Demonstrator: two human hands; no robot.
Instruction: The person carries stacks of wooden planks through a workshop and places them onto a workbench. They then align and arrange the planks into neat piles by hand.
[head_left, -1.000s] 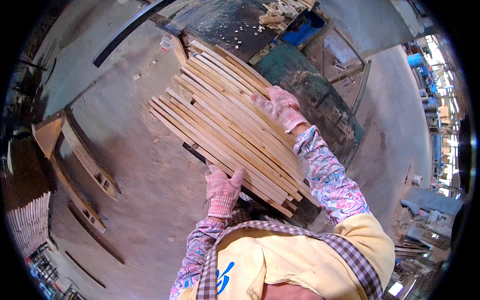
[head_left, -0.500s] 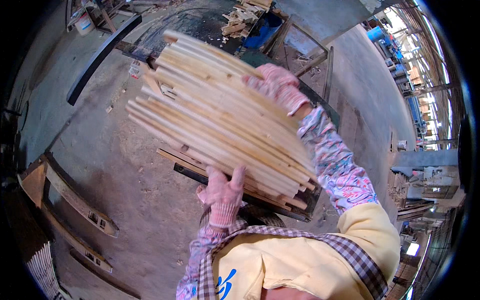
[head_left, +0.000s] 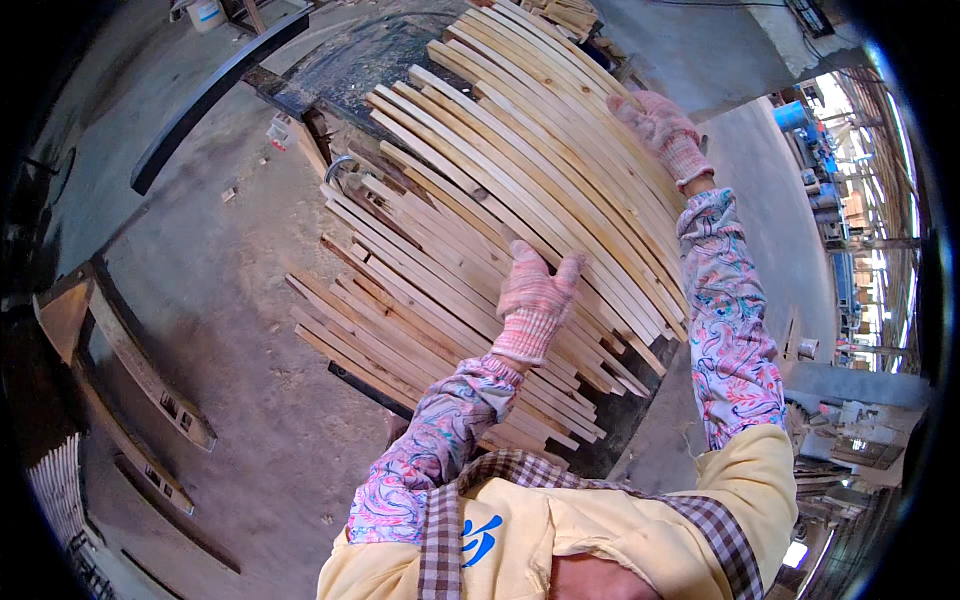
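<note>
A wide layer of long, pale wooden strips (head_left: 560,140) lies side by side between my hands, slanting from the far left to the near right. At its far right edge, my gloved right hand (head_left: 662,135) is closed round the outermost strips. My gloved left hand (head_left: 538,300) grips the near left edge, thumb and fingers over the wood, with part of its hold hidden. Nearer to me and partly under my left forearm, more loose wooden strips (head_left: 400,290) lie in uneven rows on a dark work surface (head_left: 610,450).
A dark curved beam (head_left: 215,100) stands out at the upper left. Wooden frame pieces with slots (head_left: 150,370) rest on the floor at left. Scrap wood (head_left: 560,15) is heaped beyond the strips. Blue machinery (head_left: 800,130) stands far right.
Both hands have moved away from me and to the right with the layer of strips. Several loose strips beneath, hidden before, now show on the near side.
</note>
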